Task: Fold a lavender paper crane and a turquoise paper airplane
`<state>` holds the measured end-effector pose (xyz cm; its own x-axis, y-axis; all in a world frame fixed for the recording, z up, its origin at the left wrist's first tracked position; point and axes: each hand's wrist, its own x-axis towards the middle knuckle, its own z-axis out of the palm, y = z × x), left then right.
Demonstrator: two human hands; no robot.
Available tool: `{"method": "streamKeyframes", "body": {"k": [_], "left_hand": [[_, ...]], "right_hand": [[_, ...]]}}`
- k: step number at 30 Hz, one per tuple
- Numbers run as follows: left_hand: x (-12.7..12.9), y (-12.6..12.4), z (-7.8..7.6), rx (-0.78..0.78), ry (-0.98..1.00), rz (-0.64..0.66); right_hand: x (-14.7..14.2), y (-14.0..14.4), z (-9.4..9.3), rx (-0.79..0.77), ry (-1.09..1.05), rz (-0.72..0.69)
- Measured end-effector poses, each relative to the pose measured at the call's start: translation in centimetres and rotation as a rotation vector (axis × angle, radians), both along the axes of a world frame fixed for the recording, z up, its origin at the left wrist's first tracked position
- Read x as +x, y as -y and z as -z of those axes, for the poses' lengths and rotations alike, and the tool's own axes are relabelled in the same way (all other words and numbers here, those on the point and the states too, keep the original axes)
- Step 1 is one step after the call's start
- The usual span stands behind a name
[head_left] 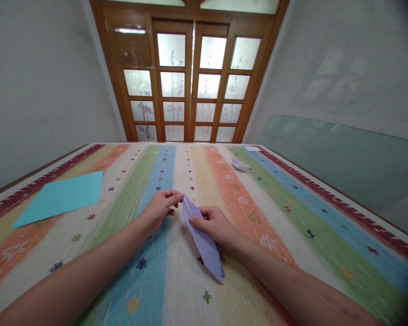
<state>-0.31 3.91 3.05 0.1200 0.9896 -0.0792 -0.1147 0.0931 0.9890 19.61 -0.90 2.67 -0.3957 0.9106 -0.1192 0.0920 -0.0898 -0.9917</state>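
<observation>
A long, narrow piece of folded purple paper [206,249] with pointed ends slants across the middle of the view, just over the tablecloth. My right hand [217,224] is closed round its upper half, thumb on top and fingers behind. At the far tip, my left hand [160,207] pinches the paper between thumb and forefinger. A pale strip shows along a fold near that tip. The near end points down toward me, with a small second layer showing at its edge.
A flat turquoise sheet of paper [63,197] lies on the left of the striped tablecloth [180,276]. Toward the far right stand a small white folded paper boat [240,165] and a white slip [252,148]. Wooden doors with frosted panes [172,85] are beyond the table.
</observation>
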Motion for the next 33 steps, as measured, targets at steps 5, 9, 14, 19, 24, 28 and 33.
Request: {"method": "streamKeyframes", "body": {"k": [5, 9, 14, 19, 24, 28, 33], "left_hand": [[-1.3, -1.3, -0.1, 0.030, 0.031, -0.167], [-0.4, -0.4, -0.1, 0.021, 0.013, -0.019], [1.0, 0.9, 0.5, 0.043, -0.192, 0.298], [0.6, 0.1, 1.3, 0.062, -0.140, 0.128], [0.3, -0.2, 1.3, 0.106, -0.069, 0.013], [0.9, 0.6, 1.5, 0.219, -0.096, 0.052], [1.7, 1.7, 2.3, 0.336, -0.183, 0.171]], "right_hand": [[-0.2, -0.2, 0.2, -0.024, -0.044, 0.004], [-0.1, -0.8, 0.6, -0.049, -0.104, 0.065], [0.0, -1.2, 1.2, -0.031, -0.082, 0.054], [0.0, -1.3, 1.7, -0.037, -0.060, 0.015], [0.1, -1.5, 1.7, -0.089, -0.100, 0.053], [0.0, -1.6, 1.6, -0.135, -0.215, 0.165], [0.0, -1.8, 1.9, -0.172, -0.344, 0.199]]}}
